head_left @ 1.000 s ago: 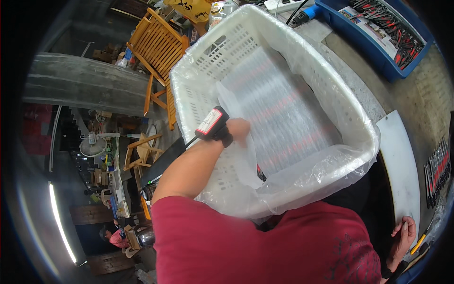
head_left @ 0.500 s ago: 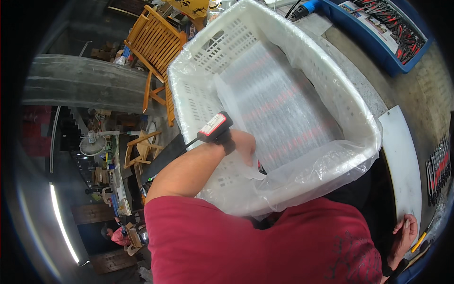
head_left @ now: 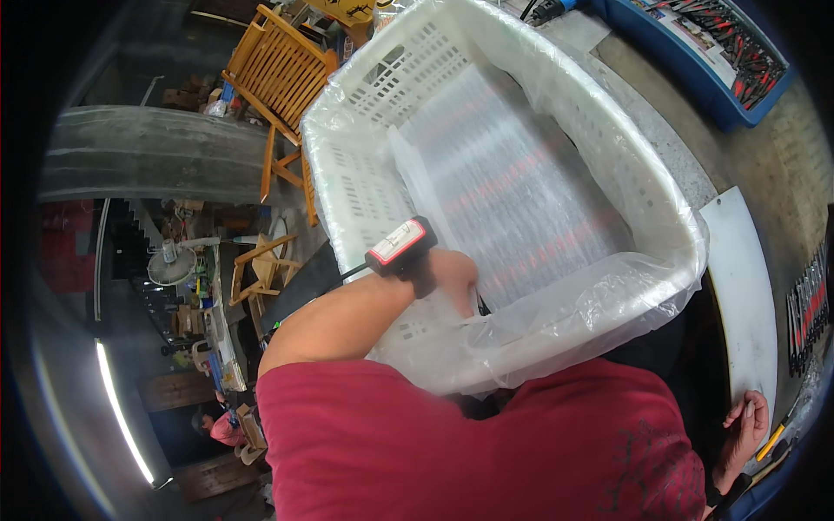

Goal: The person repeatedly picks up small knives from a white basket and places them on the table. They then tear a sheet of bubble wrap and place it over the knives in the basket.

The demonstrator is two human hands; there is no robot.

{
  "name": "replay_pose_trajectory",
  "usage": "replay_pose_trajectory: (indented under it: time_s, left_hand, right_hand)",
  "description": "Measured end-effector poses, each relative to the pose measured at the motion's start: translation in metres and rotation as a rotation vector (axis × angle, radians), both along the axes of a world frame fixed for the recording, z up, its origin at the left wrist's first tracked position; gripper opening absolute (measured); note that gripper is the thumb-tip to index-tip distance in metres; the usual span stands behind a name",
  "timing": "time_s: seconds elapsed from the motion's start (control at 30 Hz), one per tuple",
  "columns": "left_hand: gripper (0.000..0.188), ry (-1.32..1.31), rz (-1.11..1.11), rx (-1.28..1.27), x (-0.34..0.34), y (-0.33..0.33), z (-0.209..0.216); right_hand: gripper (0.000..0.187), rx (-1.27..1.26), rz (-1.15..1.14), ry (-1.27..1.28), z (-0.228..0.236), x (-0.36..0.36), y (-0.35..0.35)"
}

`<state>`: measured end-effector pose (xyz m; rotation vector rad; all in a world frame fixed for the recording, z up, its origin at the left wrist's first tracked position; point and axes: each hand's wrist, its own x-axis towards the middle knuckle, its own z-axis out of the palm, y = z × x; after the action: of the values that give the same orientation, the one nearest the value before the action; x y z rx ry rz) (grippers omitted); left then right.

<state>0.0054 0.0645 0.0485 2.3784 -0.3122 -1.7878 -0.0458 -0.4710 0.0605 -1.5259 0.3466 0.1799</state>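
Note:
A white slotted plastic basket point(head_left: 643, 178) stands in front of me, lined with clear plastic film point(head_left: 556, 313). Inside lie packed rows of long, thin pieces under translucent wrapping point(head_left: 521, 182), with red bands showing through. My left hand point(head_left: 456, 276) reaches down into the basket's near left corner. Its fingers are pressed together beside the rows, and a small dark end shows next to the fingertips; what they grip is hidden. A black device with a white label point(head_left: 402, 243) is strapped on my left wrist. My right hand point(head_left: 747, 424) rests at a white board point(head_left: 743, 286), fingers loosely curled, holding nothing visible.
A blue bin point(head_left: 730, 108) of red-and-black tools stands at the far right. More such tools point(head_left: 808, 317) lie in a row on the right, near a yellow-handled tool point(head_left: 771, 447). Wooden folding chairs point(head_left: 278, 74), a fan point(head_left: 169, 263) and another person point(head_left: 228, 430) are to the left.
My left hand has shifted slightly right and down inside the basket, and its fingers now cover the loose film flap seen there before. My right hand stays where it was.

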Motion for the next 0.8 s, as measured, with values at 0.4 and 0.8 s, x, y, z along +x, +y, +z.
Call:
replay_pose_trajectory:
  time_s: [0.4, 0.8]
  left_hand:
    - [0.050, -0.469, -0.075, 0.126, -0.042, -0.021, -0.011]
    - [0.026, -0.178, -0.009, 0.087, -0.003, -0.009, 0.011]
  right_hand:
    - [0.020, -0.078, 0.026, 0.008, -0.004, -0.007, -0.008]
    - [0.020, -0.111, -0.008, 0.031, -0.015, -0.017, -0.027]
